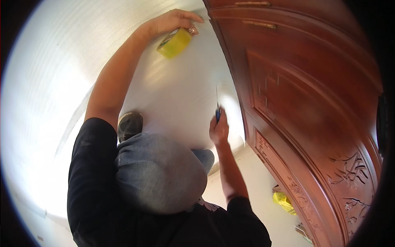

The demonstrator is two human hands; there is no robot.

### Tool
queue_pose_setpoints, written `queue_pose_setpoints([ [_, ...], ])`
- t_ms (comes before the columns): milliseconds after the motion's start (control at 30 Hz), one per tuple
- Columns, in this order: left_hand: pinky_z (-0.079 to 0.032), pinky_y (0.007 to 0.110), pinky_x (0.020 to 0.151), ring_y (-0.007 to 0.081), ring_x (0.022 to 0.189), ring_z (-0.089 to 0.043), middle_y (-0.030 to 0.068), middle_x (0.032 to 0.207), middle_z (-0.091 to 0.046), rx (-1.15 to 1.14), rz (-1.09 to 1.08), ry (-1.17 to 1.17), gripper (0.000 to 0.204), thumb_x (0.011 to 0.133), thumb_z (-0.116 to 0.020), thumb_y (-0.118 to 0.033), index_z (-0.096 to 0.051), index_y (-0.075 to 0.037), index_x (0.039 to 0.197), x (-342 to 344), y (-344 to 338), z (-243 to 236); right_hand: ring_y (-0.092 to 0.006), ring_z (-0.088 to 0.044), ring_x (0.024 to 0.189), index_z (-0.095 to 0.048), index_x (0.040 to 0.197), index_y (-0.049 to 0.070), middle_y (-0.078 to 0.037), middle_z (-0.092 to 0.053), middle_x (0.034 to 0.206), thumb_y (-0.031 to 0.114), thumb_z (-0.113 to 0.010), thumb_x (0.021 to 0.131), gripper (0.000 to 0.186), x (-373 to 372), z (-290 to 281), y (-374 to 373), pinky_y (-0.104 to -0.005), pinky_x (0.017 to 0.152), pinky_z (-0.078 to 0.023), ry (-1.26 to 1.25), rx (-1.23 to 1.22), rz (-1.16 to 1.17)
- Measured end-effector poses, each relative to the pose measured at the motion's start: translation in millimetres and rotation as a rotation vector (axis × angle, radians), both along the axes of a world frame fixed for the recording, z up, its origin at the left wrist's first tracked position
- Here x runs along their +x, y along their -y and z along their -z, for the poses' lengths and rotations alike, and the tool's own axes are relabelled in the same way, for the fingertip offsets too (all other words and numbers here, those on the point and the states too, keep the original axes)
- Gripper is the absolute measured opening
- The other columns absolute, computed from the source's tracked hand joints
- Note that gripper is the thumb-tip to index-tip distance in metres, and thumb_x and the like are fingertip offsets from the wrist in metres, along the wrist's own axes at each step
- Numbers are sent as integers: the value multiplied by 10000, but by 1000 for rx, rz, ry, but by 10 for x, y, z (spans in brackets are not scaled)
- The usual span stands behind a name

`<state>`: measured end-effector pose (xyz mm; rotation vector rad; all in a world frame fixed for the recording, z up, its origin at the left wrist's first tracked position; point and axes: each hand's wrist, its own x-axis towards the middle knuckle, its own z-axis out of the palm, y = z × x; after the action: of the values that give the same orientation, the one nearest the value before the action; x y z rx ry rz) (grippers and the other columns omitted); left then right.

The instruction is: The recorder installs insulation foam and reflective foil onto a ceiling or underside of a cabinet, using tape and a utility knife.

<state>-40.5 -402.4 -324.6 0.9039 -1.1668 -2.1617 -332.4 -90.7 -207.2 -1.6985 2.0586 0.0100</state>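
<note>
My left hand [173, 21] is at the far end of a whitish sheet, next to the edge of a carved red-brown wooden cabinet [304, 82]. It is closed around a roll of yellow tape [176, 43], with one finger stretched toward the cabinet edge. My right hand [219, 128] grips a knife with a blue handle [218, 115], its thin blade pointing away from me. The knife is held over the white sheet [177, 90], close to the cabinet's side and apart from the tape. What the blade touches, if anything, I cannot tell.
The pale sheet also spreads to the left [49, 90] in bright glare. My bent knee in jeans [160, 173] and a dark shoe [131, 125] are on the near side. A yellow plastic bag [284, 202] lies at the lower right by the cabinet.
</note>
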Motion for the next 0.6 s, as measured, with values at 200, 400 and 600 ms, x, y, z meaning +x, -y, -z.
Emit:
queue_pose_setpoints([
  [200, -483, 281, 921, 150, 926, -653, 76, 928, -697, -41, 6, -18, 365, 901, -565, -138, -644, -71, 1251, 62, 35, 104, -403, -641, 773, -437, 1421, 189, -184, -608, 947, 234, -538, 981, 454, 988, -546, 1879, -479, 662, -542, -86, -114, -349],
  [400, -489, 292, 937, 162, 940, -664, 77, 940, -702, -86, 26, -1, 399, 901, -548, -126, -628, -67, 1287, 83, 40, -6, -425, -656, 855, -478, 1393, 190, -227, -657, 928, 230, -523, 981, 416, 1201, -662, 2401, -519, 767, -528, -201, 156, -407],
  [600, -497, 289, 926, 160, 942, -670, 82, 937, -706, -77, 6, 11, 416, 886, -543, -121, -637, -82, 1290, 106, 31, 24, -420, -658, 942, -514, 1364, 166, -235, -680, 1002, 216, -505, 980, 387, 1444, -792, 2601, -501, 809, -529, -239, 271, -391],
])
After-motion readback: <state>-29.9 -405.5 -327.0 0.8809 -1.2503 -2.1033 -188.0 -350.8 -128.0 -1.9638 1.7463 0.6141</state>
